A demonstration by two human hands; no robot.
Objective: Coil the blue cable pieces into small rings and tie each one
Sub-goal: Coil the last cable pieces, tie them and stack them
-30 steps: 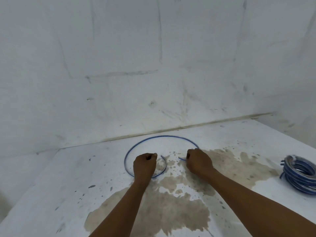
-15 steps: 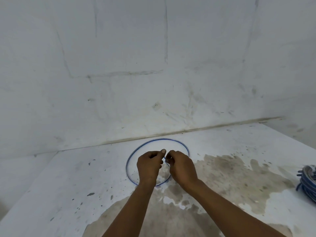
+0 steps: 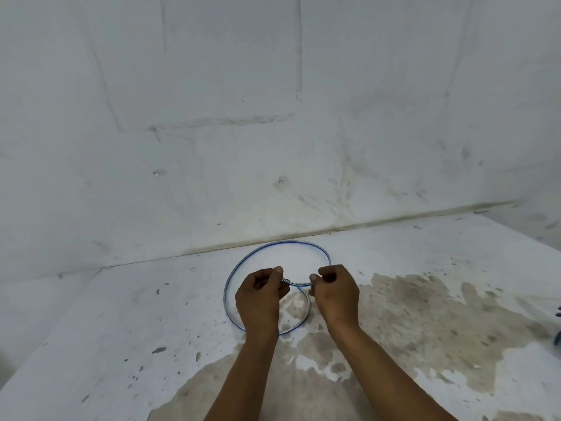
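Both hands curled tight on the cable (image 3: 243, 262). Left hand (image 3: 261, 296) pinching a strand between thumb and forefinger near its top, knuckles toward the camera. Right hand (image 3: 335, 294) pinching the same short stretch from the other side, thumb tip pointing left. Between the two pinches, a brief arc of cable sagging slightly, in plain view.

Thin, blue with a pale sheen, stiff enough to keep a smooth curve. Formed into a loose loop: a wide arc sweeping from the right hand up and round toward the wall (image 3: 273, 117), down the left side past the left hand, then under the left wrist. A second, tighter curve running down from between the hands and meeting the outer arc below the left wrist. Whether the ends cross inside either fist, impossible to tell.

Loop lying on the white slab (image 3: 121, 329), far arc close to the seam with the wall, near arc touching the edge of the brown stain (image 3: 425, 305). Loop mostly beyond and left of the hands, with the grips on its right-hand inner part.

Compared with half a second ago: hands touching then, now drawn apart with a gap and a visible span of cable between them. Blue bundle at the right edge then in clear view, now only a sliver (image 3: 558, 338) at the frame's border.
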